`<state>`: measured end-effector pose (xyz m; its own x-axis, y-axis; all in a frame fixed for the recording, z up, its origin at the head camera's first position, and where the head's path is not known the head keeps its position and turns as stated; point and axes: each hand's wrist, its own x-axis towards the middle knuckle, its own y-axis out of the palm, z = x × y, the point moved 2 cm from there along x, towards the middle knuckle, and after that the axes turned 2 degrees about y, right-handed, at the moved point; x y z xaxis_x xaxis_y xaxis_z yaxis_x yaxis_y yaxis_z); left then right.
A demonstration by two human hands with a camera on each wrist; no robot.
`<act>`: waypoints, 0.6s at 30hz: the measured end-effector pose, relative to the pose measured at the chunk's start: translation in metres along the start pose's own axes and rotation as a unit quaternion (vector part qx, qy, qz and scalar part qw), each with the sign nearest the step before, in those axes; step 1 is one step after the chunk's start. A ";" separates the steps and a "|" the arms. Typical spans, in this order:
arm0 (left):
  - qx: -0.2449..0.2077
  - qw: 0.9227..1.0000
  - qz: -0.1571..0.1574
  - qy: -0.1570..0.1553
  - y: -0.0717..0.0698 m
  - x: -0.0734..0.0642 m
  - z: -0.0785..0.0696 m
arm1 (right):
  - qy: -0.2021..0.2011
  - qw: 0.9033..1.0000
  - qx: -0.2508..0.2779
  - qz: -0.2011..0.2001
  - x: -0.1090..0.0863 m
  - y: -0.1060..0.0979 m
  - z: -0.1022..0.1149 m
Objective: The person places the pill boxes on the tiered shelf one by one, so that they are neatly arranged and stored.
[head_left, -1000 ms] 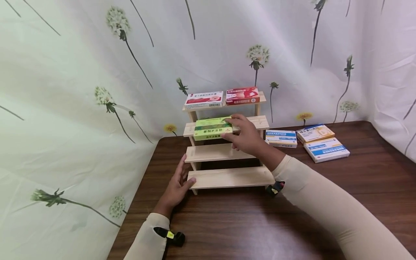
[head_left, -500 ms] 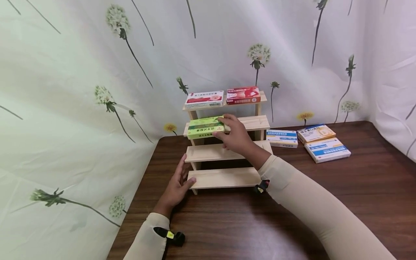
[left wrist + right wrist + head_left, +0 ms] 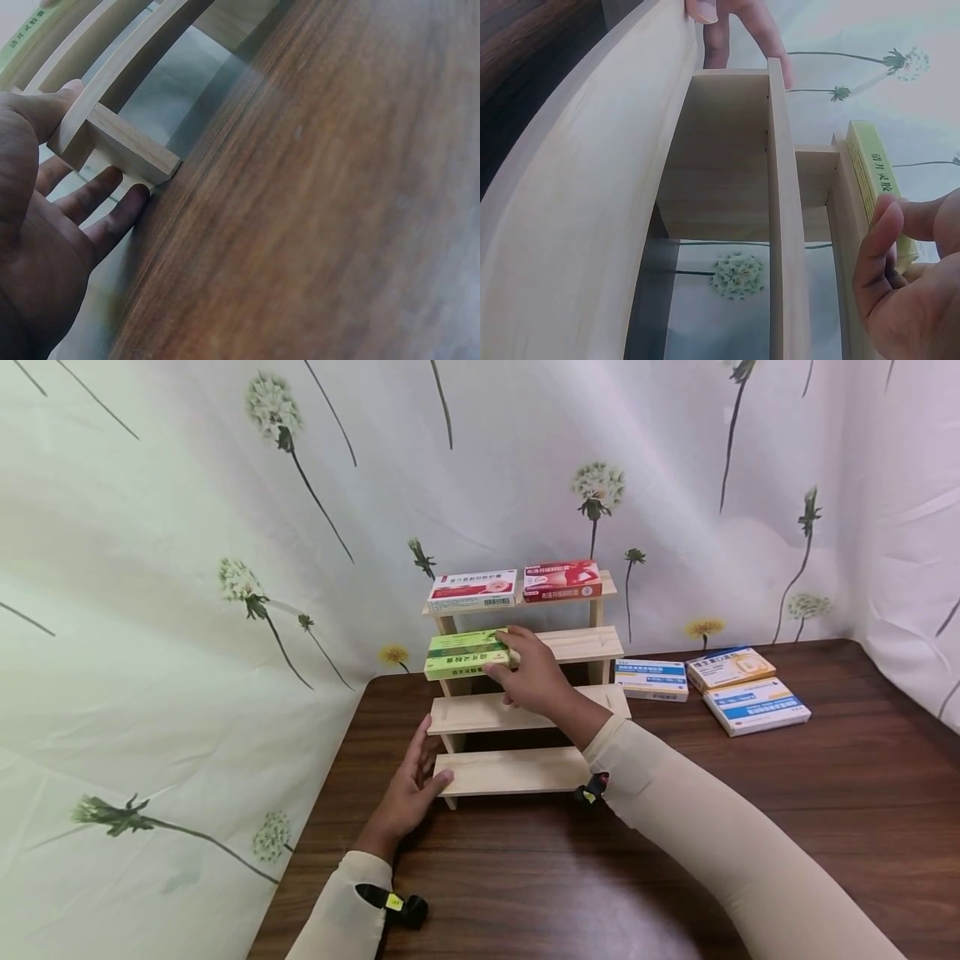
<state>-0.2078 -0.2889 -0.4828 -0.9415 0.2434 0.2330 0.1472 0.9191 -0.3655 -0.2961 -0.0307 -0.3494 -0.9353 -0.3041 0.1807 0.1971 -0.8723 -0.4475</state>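
Note:
A light wooden four-step display rack (image 3: 517, 772) stands on the table. My right hand (image 3: 534, 677) pinches the right end of a green medicine box (image 3: 465, 653) between thumb and fingers. That box lies at the left end of the rack's second step from the top; its left end reaches the step's end. In the right wrist view, the green box (image 3: 871, 161) shows along the step's front edge. My left hand (image 3: 405, 797) rests against the rack's left side, thumb on the lowest step, spread fingers reaching up beside it. The left wrist view shows these fingers (image 3: 112, 221) fairly straight.
On the top step lie a white-and-red medicine box (image 3: 472, 589) and a red one (image 3: 561, 580). Right of the rack, a blue-and-white box (image 3: 650, 680), an orange-and-white box (image 3: 730, 668) and another blue-and-white box (image 3: 756, 706) lie on the table. A flower-print curtain (image 3: 487, 485) hangs behind.
My right hand has slid the green medicine box leftward along the second step to its left end. My left hand has stayed at the rack's side.

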 end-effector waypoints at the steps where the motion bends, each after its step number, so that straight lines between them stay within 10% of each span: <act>1: 0.000 1.000 0.000 0.000 0.000 0.000 0.000 | 0.000 1.000 0.000 0.000 0.000 0.000 0.000; 18: -0.006 1.000 -0.001 0.007 0.001 -0.001 -0.001 | 0.008 1.000 0.005 -0.002 0.006 0.004 0.002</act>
<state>-0.2062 -0.2878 -0.4830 -0.9377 0.2464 0.2451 0.1501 0.9232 -0.3537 -0.3005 -0.0371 -0.3481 -0.9406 -0.2949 0.1680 0.1968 -0.8772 -0.4379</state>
